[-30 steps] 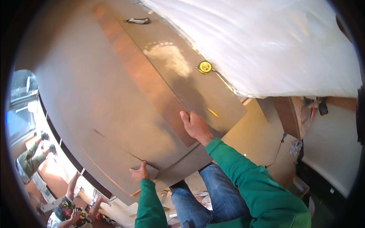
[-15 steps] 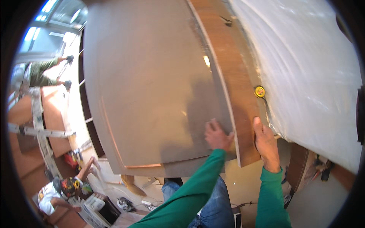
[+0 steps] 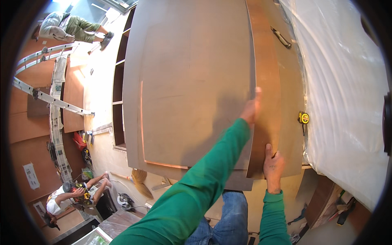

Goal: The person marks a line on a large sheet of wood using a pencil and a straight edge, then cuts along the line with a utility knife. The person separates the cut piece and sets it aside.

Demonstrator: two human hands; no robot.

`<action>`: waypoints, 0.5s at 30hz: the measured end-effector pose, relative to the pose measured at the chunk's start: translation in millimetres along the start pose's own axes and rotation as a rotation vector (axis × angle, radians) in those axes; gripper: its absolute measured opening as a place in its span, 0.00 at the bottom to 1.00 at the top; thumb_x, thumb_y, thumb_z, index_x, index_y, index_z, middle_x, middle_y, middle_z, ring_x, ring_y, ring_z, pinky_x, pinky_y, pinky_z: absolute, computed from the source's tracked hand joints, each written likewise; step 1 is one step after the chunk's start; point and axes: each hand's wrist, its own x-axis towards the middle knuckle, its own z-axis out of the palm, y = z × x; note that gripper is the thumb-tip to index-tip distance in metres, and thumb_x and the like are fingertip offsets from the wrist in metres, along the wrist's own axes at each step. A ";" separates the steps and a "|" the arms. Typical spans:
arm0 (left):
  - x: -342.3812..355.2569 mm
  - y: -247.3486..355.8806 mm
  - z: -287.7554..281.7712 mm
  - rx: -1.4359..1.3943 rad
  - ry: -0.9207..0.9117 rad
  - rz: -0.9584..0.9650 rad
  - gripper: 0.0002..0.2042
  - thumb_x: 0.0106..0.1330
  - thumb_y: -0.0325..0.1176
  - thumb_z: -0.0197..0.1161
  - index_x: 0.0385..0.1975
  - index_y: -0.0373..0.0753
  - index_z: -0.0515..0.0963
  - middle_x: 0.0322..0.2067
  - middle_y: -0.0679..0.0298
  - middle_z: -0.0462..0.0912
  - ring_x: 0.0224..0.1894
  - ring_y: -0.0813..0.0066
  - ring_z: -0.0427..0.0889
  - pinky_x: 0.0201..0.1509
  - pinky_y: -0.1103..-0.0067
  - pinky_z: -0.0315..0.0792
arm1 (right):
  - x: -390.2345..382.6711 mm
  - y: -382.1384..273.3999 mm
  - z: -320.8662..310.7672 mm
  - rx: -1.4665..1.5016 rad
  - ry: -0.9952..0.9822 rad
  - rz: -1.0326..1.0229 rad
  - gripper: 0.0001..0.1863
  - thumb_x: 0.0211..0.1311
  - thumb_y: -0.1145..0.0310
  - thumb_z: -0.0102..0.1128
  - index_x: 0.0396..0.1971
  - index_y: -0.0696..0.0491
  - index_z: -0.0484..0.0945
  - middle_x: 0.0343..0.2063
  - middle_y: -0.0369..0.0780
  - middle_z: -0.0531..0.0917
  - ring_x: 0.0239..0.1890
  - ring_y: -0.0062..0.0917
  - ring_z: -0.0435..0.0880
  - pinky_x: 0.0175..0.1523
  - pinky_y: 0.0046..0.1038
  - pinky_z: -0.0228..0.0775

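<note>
The long brown wooden plank (image 3: 265, 69) lies under and between my hands, its near end just below my right hand and its far end running off well beyond my left. My right hand (image 3: 272, 167) is clamped on its right edge near that end, thumb along the upper face and fingers folded in. My left hand (image 3: 250, 111) is farther up, at the plank's left edge, its arm stretched across in a green sleeve; blur covers those fingers, so I cannot tell whether they grip or only press.

To the left of my left hand spreads a broad grey-brown panel (image 3: 192, 73), with a thin copper-coloured strip (image 3: 142, 118) along its far left side. Right of the plank, up from my right hand, sits a yellow-and-black tape measure (image 3: 303, 117); much farther up lies a utility knife (image 3: 281, 37) (slanted, just beside the plank). Translucent plastic sheeting (image 3: 347, 102) hangs in folds to the right of both hands. Well off to the left of my left hand are a ladder (image 3: 57, 100) and a co-worker in green shorts (image 3: 79, 28); lower left, a broom (image 3: 141, 183), a circular saw (image 3: 124, 201) and a person in a white top (image 3: 59, 200).
</note>
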 end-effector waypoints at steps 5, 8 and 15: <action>-38.1 -50.1 -7.1 0.316 0.397 0.098 0.40 0.76 0.68 0.45 0.38 0.26 0.81 0.42 0.32 0.83 0.47 0.29 0.81 0.54 0.49 0.73 | -75.0 -1.3 25.7 0.060 -0.018 0.016 0.32 0.74 0.43 0.62 0.32 0.64 0.81 0.26 0.55 0.85 0.30 0.49 0.85 0.38 0.44 0.75; -96.4 -84.2 -45.3 0.288 0.405 0.162 0.38 0.78 0.66 0.46 0.34 0.27 0.79 0.38 0.32 0.82 0.46 0.30 0.81 0.51 0.49 0.73 | -149.2 16.9 63.3 0.124 0.062 -0.023 0.29 0.74 0.46 0.62 0.38 0.64 0.82 0.29 0.55 0.87 0.33 0.47 0.88 0.40 0.42 0.77; -181.5 -102.8 -225.7 0.379 0.531 0.230 0.34 0.77 0.62 0.54 0.34 0.27 0.77 0.34 0.33 0.83 0.41 0.29 0.81 0.46 0.51 0.75 | -278.4 -58.3 180.1 0.351 -0.111 0.023 0.25 0.76 0.50 0.61 0.43 0.62 0.83 0.32 0.53 0.88 0.34 0.41 0.89 0.41 0.40 0.79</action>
